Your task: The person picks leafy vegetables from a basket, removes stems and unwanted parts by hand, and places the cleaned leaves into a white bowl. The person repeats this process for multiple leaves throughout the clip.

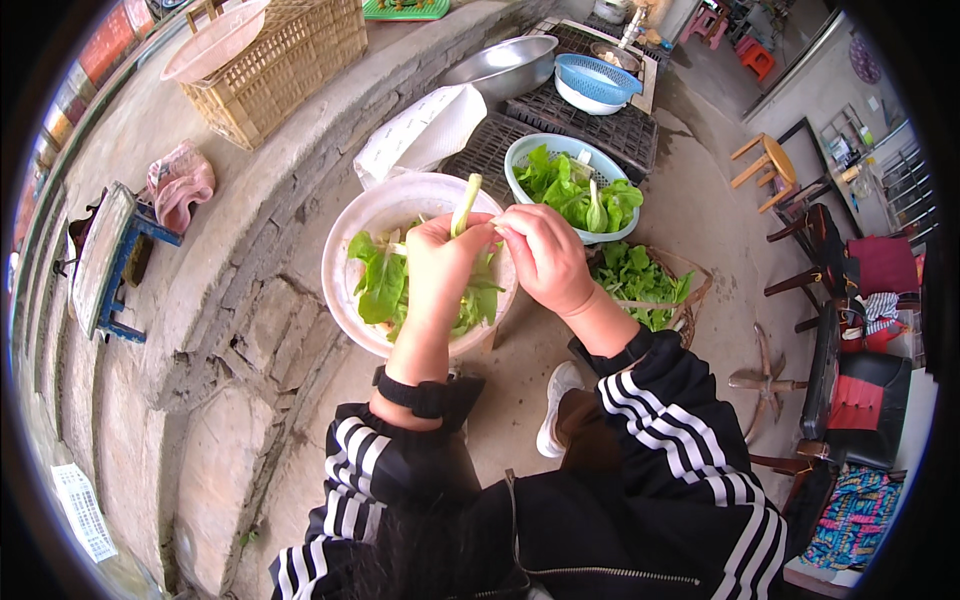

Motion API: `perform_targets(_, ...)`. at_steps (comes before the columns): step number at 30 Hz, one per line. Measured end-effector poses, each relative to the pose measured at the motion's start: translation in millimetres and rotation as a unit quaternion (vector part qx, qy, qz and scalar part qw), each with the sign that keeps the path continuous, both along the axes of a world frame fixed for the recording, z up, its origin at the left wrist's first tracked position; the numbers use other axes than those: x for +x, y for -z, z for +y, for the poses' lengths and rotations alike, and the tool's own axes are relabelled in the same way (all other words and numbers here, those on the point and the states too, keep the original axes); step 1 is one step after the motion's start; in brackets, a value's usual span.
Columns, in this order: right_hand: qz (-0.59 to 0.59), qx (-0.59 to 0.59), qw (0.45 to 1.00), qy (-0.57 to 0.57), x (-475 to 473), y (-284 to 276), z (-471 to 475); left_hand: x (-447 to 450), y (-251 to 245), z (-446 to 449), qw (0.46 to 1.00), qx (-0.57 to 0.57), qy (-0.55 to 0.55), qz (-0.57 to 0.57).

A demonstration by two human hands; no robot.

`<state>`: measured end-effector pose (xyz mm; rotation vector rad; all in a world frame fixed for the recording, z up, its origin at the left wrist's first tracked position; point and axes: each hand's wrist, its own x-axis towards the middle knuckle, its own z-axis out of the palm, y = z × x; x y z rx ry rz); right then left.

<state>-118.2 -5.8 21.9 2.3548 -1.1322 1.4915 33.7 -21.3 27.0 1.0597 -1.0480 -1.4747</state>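
My left hand (442,262) is closed around a leafy green vegetable, its pale stem (466,202) sticking up above the thumb. Close beside it, my right hand (547,259) pinches thumb and forefinger together near the stem; a tiny pale bit seems to be at the fingertips. Both hands are over a pinkish-white plastic basin (341,296) that holds green leaves (381,289). Right of the basin, a light blue colander (517,146) contains leafy greens (570,187) with thick pale stems. Below that, a wicker basket (697,296) holds more loose leaves (637,277).
Black plastic crates (577,120) carry a steel bowl (510,67) and a blue basket (596,79). A white sack (420,135) lies behind the basin. Concrete steps (217,300) rise at left; chairs (862,397) and a wooden stool (772,165) stand at right.
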Motion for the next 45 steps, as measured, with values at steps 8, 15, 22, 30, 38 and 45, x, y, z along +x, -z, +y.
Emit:
perform_targets(8,-0.003,-0.033,0.999,-0.031,10,-16,8,5,10,-5,0.998,0.044,-0.032,0.029)
perform_targets(15,-0.204,0.147,0.968,0.014,1,12,-15,34,14,-19,0.992,-0.011,-0.122,-0.019)
perform_targets(22,-0.331,0.482,0.81,-0.03,-4,72,-28,44,7,-18,0.986,-0.021,-0.161,-0.043)
perform_targets(30,-0.249,0.542,0.794,-0.115,2,40,-13,25,15,-22,0.99,0.018,-0.138,0.015)
perform_targets(38,-0.41,0.507,0.757,0.043,-52,67,-45,16,22,-23,0.972,0.136,-0.013,0.19)
perform_targets(45,-0.305,0.406,0.801,0.317,-114,79,-60,8,22,-19,0.937,0.125,0.121,0.302)
